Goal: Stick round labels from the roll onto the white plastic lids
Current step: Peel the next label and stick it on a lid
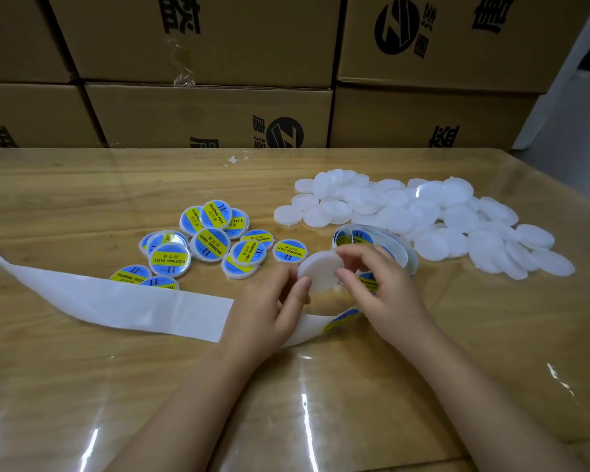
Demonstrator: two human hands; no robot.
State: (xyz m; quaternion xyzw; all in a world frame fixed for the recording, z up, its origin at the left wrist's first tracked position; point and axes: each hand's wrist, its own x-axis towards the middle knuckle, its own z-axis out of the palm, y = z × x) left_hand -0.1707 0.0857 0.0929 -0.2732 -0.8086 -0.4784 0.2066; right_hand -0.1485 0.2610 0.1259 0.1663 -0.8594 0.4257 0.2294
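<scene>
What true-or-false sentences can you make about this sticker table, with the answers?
1. The left hand and right hand hold one plain white lid. True.
2. The labelled lids lie right of the plain lid pile. False: they lie left of it.
3. The labels are red and green. False: they are blue and yellow.
4. Cardboard boxes stand behind the table. True.
5. The empty backing strip trails off to the left. True.
</scene>
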